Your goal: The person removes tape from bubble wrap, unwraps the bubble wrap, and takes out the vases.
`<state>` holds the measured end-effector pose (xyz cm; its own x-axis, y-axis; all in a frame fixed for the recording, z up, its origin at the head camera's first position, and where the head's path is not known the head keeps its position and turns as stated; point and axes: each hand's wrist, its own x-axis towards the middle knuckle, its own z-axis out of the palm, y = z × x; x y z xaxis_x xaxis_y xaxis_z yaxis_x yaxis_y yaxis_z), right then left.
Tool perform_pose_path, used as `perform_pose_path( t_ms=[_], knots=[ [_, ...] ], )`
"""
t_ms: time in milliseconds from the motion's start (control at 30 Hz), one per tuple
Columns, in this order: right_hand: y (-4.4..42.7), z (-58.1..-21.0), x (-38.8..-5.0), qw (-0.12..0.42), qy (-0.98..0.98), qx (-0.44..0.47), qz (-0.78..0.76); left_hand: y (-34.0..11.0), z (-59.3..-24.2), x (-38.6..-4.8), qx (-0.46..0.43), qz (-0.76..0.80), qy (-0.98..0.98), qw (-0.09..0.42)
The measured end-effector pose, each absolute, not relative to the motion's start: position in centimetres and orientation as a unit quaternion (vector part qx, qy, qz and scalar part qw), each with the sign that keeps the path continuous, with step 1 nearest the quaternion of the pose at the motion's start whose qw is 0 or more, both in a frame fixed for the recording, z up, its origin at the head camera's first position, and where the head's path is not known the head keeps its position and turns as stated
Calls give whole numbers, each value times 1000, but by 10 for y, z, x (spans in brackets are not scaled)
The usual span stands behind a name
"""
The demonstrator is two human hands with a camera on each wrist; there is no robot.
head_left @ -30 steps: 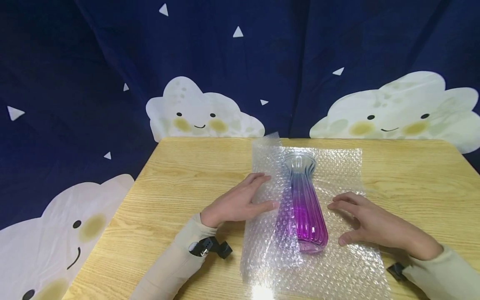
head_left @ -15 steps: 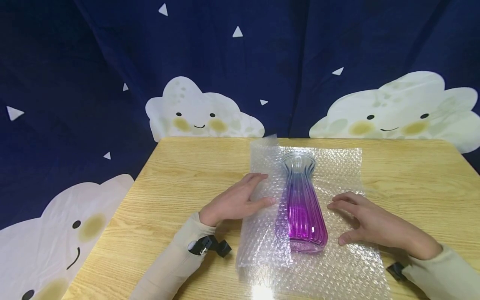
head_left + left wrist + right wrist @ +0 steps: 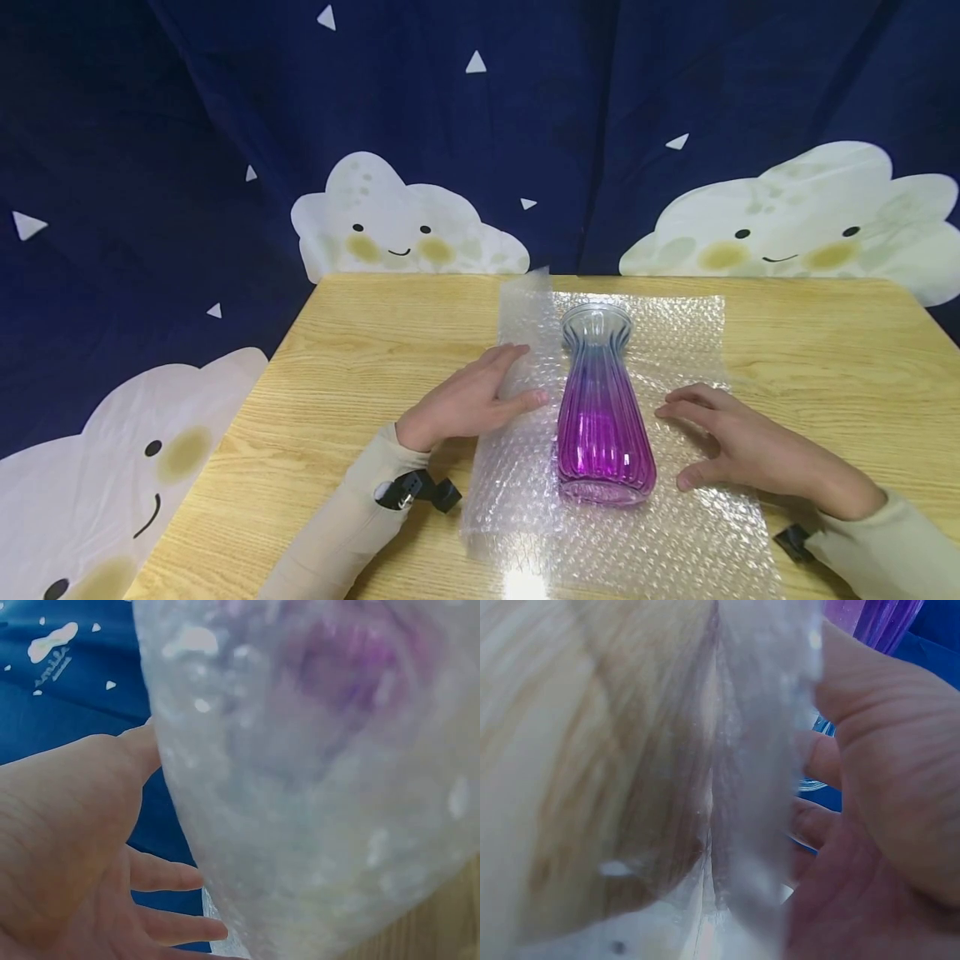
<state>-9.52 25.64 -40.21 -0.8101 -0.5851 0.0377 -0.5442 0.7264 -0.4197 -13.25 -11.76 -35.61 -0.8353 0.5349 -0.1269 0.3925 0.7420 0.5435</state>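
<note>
**Glass vase [image 3: 603, 417] rests on bubble wrap [image 3: 675, 542], between left hand [image 3: 465, 396] and right hand [image 3: 765, 446]**

At the far left, a navy curtain [image 3: 435, 100] printed with smiling clouds and small white triangles hangs beside and behind a wooden table [image 3: 352, 358]. A pale left sleeve [image 3: 337, 517] comes in from the near side, with a small black camera [image 3: 420, 490] at its wrist.

The left hand is spread wide, thumb well away from the fingers, and grips nothing. Its fingertips and thumb lie at a folded-up flap [image 3: 517, 483] of the wrap; in the left wrist view the sheet's edge hides the thumb's end, and a blurred purple patch shows through the plastic. The vase is just to the right of this thumb, apart from it.

In the middle, the vase rests on the sheet, its flared, clear-blue mouth toward the curtain and its broad magenta base toward the person. The flap stands along its left side; the rest of the sheet spreads under it and out to the right.

The right hand is also wide, fingers gently bent and thumb apart, holding nothing. The vase is to its left, near the fingertips but not touching them. In the right wrist view, blurred plastic covers the fingers' ends, so contact with the wrap cannot be told. A pale right sleeve [image 3: 892, 550] follows at the far right.
</note>
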Motion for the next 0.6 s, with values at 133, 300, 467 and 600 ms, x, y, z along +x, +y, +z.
perform_pose_path(
  t_ms=[133, 300, 467, 600],
  knots=[
    [256, -402, -95, 48, 929, -304, -208, -117, -356, -132, 243, 260, 924, 138],
    [256, -402, -95, 52, 929, -301, -210, -117, -356, -132, 237, 265, 924, 143],
    [256, -401, -95, 54, 928, -300, -212, -118, -358, -133, 233, 263, 924, 149],
    [256, -401, -95, 58, 928, -299, -214, -118, -359, -132, 232, 259, 925, 152]
  ],
)
